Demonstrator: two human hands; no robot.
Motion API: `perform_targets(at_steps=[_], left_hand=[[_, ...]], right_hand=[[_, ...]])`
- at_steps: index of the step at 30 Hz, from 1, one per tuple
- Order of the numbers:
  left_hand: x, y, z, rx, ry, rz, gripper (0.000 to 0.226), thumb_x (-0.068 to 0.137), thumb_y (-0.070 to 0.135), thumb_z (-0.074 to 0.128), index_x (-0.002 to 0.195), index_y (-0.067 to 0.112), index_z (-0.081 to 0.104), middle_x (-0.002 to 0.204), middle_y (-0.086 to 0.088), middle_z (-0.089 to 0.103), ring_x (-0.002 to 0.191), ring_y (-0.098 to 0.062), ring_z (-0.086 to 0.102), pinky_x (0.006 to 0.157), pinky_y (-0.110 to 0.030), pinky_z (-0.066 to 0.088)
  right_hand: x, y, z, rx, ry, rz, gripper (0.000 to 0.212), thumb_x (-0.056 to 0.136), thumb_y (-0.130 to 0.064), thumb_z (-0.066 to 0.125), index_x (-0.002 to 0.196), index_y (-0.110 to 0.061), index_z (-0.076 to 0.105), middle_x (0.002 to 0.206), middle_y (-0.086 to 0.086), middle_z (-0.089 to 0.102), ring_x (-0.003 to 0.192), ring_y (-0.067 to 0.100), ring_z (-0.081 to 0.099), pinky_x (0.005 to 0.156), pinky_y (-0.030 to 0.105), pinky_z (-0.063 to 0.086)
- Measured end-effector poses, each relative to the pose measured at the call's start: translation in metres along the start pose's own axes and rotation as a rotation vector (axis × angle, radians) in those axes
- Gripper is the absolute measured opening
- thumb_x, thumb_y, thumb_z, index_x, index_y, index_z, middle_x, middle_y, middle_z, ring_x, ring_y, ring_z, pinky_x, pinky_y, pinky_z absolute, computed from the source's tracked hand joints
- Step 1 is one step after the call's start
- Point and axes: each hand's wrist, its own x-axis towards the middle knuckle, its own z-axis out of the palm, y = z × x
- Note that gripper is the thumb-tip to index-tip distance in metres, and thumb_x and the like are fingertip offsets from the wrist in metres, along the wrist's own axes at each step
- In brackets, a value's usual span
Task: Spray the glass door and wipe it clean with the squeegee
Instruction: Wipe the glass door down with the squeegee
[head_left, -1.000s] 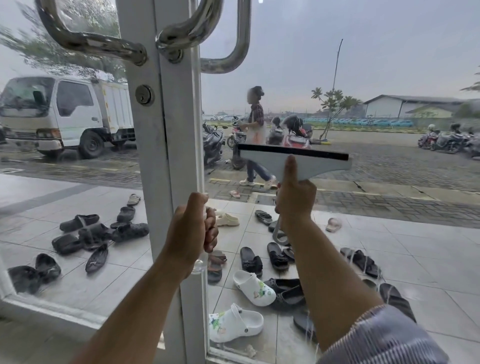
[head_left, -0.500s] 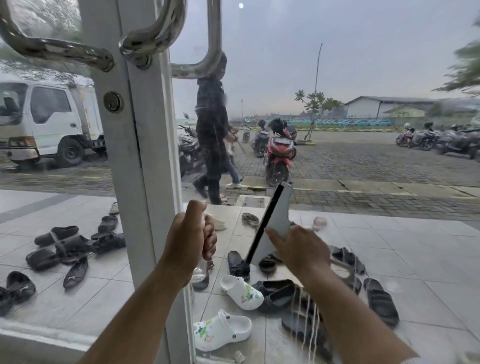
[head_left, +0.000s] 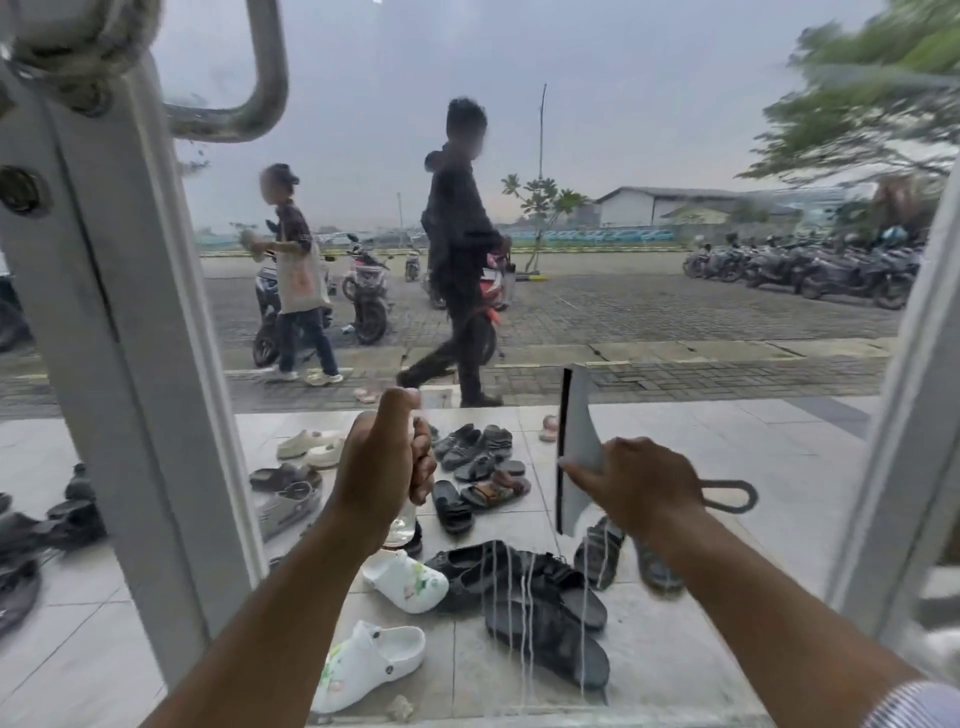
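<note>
The left hand (head_left: 382, 467) was curled around a small clear spray bottle (head_left: 401, 526), seemingly kept ready to wet the glass door (head_left: 675, 130), while the right hand (head_left: 641, 483) gripped the squeegee (head_left: 576, 441), blade upright at the lower pane, likely for a sideways pass. There were two hands, one bottle, one squeegee, and several thin drips (head_left: 529, 613) running down below the blade.

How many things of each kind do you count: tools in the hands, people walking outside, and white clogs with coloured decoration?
squeegee: 1, in the right hand
spray bottle: 1, in the left hand
people walking outside: 2
decorated white clogs: 2
Total: 6
</note>
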Motion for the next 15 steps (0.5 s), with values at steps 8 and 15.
perform_targets(at_steps=[8,15], left_hand=[[0.004,-0.008,0.034,-0.009,-0.041,0.003,0.043,0.079,0.047,0.039,0.044,0.022,0.037,0.042,-0.005,0.033,0.04,-0.017,0.027,0.04,-0.025,0.026],[0.013,-0.015,0.078,0.025,-0.094,-0.013,0.041,0.077,0.046,0.039,0.044,0.023,0.037,0.043,-0.005,0.034,0.042,-0.018,0.028,0.046,-0.029,0.025]], right_hand=[[0.018,-0.042,-0.013,0.119,0.048,-0.099,0.065,0.092,-0.073,0.035,0.082,-0.015,0.062,0.076,0.003,0.066,0.06,0.023,0.055,0.075,0.038,0.052],[0.012,0.053,-0.003,0.07,0.074,0.114,0.073,0.088,-0.079,0.034,0.086,-0.013,0.065,0.076,0.003,0.063,0.064,0.024,0.059,0.057,0.029,0.041]])
